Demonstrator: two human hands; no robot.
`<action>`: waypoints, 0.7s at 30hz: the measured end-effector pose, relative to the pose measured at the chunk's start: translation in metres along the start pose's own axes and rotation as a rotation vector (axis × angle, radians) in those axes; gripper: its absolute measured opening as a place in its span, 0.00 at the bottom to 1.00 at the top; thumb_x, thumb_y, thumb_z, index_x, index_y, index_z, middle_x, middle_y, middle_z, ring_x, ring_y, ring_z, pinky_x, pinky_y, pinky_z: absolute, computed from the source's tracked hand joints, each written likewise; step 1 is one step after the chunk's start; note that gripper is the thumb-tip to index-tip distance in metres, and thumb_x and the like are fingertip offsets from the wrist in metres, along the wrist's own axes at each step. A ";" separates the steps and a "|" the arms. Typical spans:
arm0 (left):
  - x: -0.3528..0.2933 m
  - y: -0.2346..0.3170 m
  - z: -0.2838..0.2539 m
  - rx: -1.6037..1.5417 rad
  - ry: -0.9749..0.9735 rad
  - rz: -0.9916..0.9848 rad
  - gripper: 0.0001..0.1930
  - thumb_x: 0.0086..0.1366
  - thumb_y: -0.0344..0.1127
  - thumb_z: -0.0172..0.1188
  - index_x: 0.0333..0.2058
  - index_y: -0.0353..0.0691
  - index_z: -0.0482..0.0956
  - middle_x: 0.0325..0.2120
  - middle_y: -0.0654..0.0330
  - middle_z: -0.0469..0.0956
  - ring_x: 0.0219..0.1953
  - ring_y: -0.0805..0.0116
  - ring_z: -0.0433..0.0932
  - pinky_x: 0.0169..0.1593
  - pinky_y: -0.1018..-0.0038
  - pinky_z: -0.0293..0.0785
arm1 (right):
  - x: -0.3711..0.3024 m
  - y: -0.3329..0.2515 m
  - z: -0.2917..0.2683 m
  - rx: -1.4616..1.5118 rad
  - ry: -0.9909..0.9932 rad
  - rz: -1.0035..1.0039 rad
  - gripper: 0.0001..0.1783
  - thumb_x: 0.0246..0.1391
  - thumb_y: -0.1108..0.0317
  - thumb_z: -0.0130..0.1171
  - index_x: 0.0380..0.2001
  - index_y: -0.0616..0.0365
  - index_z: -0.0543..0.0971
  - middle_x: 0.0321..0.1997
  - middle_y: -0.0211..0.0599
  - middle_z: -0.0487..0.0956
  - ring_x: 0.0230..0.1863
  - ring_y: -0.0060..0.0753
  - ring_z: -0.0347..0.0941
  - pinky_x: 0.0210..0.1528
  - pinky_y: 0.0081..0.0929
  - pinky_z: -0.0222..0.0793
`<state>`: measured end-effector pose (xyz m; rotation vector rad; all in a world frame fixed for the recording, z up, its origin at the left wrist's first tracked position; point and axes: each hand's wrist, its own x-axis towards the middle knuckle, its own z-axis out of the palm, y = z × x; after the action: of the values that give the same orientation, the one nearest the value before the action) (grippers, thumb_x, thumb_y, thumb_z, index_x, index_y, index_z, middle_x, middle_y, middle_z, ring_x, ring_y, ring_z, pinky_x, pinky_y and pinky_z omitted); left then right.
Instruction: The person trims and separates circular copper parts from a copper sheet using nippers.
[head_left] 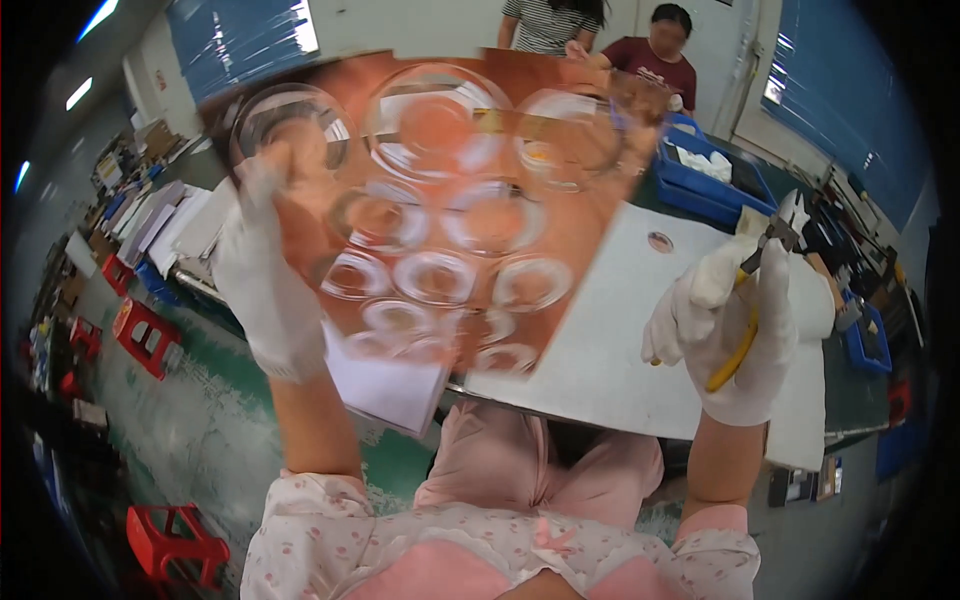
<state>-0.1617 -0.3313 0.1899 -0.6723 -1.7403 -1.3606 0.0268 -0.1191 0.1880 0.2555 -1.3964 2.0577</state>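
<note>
My left hand [265, 285], in a white glove, grips the left edge of a large orange-brown sheet [575, 232] and holds it up over the table. Rows of clear, ring-like round shapes cover the sheet, bigger at the top and smaller toward the bottom; motion smears them. In my gloved right hand [745, 315] is a pair of pliers [738, 358] with yellow handles, their metal jaws pointing up past the fingers. A small round piece [660, 242] lies on the white table covering between the sheet and the right hand.
White covering [560, 375] lies over the dark green table. Blue trays [715, 195] stand at the far right, with a smaller blue bin [868, 340] nearer. Two people are at the far side. Red stools [147, 335] and stacked papers [165, 220] are to the left.
</note>
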 end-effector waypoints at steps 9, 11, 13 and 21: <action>0.075 -0.164 0.057 -0.100 -0.579 -0.560 0.17 0.59 0.43 0.52 0.38 0.33 0.77 0.24 0.61 0.75 0.27 0.70 0.73 0.32 0.77 0.68 | -0.022 0.050 -0.050 0.071 0.250 0.230 0.26 0.59 0.46 0.34 0.21 0.56 0.68 0.14 0.34 0.66 0.13 0.37 0.61 0.19 0.39 0.62; 0.062 -0.212 0.075 0.400 -0.852 -0.215 0.19 0.59 0.45 0.50 0.39 0.35 0.77 0.33 0.53 0.77 0.33 0.62 0.76 0.38 0.70 0.71 | -0.031 0.059 -0.066 0.091 0.285 0.267 0.25 0.59 0.47 0.37 0.21 0.55 0.68 0.14 0.33 0.66 0.13 0.37 0.61 0.19 0.38 0.62; 0.042 -0.241 0.093 0.851 -0.857 -0.037 0.22 0.57 0.51 0.50 0.39 0.39 0.77 0.38 0.49 0.76 0.37 0.55 0.76 0.41 0.66 0.71 | -0.044 0.066 -0.086 0.293 0.429 0.337 0.19 0.58 0.50 0.43 0.26 0.55 0.70 0.21 0.31 0.68 0.21 0.32 0.66 0.23 0.38 0.65; -0.062 -0.139 0.129 0.473 -0.958 0.303 0.29 0.53 0.57 0.53 0.45 0.38 0.69 0.47 0.48 0.65 0.50 0.50 0.63 0.50 0.56 0.61 | -0.083 0.084 -0.150 0.156 0.631 0.474 0.18 0.55 0.48 0.48 0.24 0.50 0.69 0.22 0.26 0.67 0.22 0.29 0.64 0.24 0.35 0.64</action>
<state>-0.2749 -0.2418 0.0521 -1.3648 -2.4252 -0.3524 0.0689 -0.0379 0.0206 -0.6730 -0.9563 2.3270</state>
